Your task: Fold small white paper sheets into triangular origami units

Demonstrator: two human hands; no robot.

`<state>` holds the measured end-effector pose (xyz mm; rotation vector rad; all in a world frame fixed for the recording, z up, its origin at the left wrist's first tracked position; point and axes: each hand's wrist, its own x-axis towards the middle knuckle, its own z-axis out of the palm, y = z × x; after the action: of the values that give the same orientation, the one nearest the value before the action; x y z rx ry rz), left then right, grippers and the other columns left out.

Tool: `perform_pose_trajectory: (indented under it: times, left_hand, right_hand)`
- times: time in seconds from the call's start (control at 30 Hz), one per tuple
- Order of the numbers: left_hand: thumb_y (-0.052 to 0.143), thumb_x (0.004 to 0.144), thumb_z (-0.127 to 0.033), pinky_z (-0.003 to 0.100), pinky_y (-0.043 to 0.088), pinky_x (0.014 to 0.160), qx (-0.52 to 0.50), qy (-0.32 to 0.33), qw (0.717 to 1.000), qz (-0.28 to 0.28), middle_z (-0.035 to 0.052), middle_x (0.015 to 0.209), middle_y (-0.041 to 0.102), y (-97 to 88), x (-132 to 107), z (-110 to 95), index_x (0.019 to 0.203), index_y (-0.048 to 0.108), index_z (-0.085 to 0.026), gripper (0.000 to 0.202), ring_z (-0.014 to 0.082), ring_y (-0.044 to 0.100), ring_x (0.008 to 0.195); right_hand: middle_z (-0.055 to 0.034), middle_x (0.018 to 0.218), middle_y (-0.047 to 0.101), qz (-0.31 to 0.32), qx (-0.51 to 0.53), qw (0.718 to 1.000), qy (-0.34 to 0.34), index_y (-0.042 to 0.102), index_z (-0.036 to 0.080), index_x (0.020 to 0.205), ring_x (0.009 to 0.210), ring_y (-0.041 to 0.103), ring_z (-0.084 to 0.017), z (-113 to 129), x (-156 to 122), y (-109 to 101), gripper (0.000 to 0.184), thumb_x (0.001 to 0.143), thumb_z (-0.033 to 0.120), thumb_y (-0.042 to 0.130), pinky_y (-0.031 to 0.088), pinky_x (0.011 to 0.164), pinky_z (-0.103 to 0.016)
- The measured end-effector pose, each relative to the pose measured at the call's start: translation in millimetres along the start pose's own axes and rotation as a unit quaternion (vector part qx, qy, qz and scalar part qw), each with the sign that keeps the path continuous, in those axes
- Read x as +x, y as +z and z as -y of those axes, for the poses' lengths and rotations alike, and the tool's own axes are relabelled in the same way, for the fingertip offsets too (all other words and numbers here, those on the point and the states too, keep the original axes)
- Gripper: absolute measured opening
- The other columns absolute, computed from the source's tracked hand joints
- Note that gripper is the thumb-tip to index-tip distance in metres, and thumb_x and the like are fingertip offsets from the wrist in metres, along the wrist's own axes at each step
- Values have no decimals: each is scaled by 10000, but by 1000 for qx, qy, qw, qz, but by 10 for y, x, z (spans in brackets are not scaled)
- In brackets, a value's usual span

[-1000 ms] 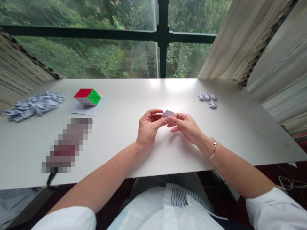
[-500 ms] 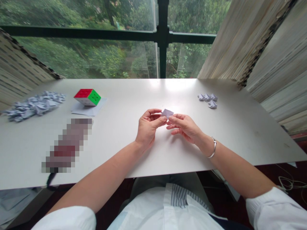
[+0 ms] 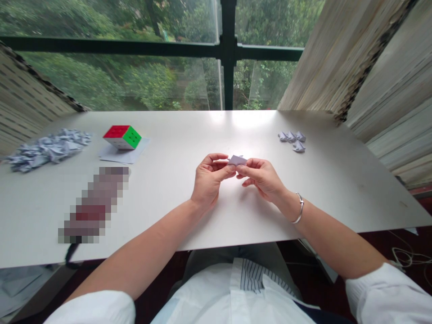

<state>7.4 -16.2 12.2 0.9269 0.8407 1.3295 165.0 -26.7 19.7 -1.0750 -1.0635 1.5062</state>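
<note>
A small folded piece of white paper [image 3: 237,159] is held just above the table, between both hands. My left hand [image 3: 211,177] pinches its left side between thumb and fingers. On its right side, my right hand [image 3: 261,177] grips it with thumb and forefinger, the lower fingers curled loosely underneath. Part of the paper is hidden behind the thumbs. Several small folded paper pieces [image 3: 292,137] stand in a little group on the table, beyond my right hand.
On the white table [image 3: 216,225], a large heap of folded paper pieces [image 3: 50,148] lies far left. A Rubik's cube [image 3: 123,137] rests on flat paper sheets [image 3: 135,155]. Nearer me is a blurred-out long object [image 3: 96,202] with a dark strap. A window [image 3: 229,54] stands behind.
The folded paper has turned a little between the fingers and shows a different side. My right hand's fingers have closed in on its right end. The other things lie as before.
</note>
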Motion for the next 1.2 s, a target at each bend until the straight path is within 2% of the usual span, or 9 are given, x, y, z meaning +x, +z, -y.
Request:
perform_pose_trajectory:
  times: [0.23, 0.4, 0.63, 0.9, 1.03, 1.2]
  left_hand:
    - [882, 606, -252, 341, 582, 734, -10, -18, 1000, 11, 12, 755, 737, 10, -5, -15, 976, 621, -180, 458, 156, 694, 646]
    - [872, 638, -270, 313, 584, 748, -16, -22, 999, 20, 8, 739, 731, -10, 8, -32, 1032, 627, -171, 475, 133, 686, 644]
    - [864, 658, -282, 287, 588, 723, -18, -11, 1000, 20, 17, 753, 734, -13, 1, -29, 1017, 657, -166, 431, 138, 696, 662]
    - [846, 694, -330, 303, 581, 797, -55, -23, 998, 30, 39, 838, 760, 3, 3, -26, 1078, 644, -177, 459, 157, 729, 768]
    - [868, 660, -326, 301, 574, 803, -48, -34, 998, 23, 50, 880, 761, 24, -13, 0, 981, 674, -163, 408, 160, 729, 794]
    - [853, 668, -287, 299, 575, 782, -52, -7, 999, -8, 18, 798, 738, 13, 8, -6, 833, 691, -159, 265, 131, 703, 734]
  right_hand:
    - [-12, 724, 666, 8, -4, 1000, -29, 662, 175, 750, 697, 640, -132, 1, -9, 14, 331, 657, 440, 836, 553, 561, -230]
    - [-23, 717, 668, 9, 7, 1000, -17, 662, 168, 730, 723, 654, -149, 11, -15, 13, 344, 654, 452, 840, 567, 553, -243]
    - [-10, 709, 675, 25, 22, 999, -4, 646, 180, 713, 730, 669, -158, 25, -17, -20, 352, 629, 447, 858, 566, 570, -258]
    - [0, 721, 683, -12, 48, 999, -7, 623, 196, 707, 738, 677, -158, 13, -8, -9, 365, 626, 463, 858, 569, 598, -264]
    - [-1, 752, 686, -36, 55, 998, -12, 612, 198, 721, 765, 672, -159, 7, -2, -13, 379, 630, 478, 850, 562, 615, -265]
    - [-26, 815, 669, -2, -10, 1000, -4, 636, 190, 775, 835, 662, -176, 0, -11, 4, 358, 672, 477, 824, 562, 632, -267]
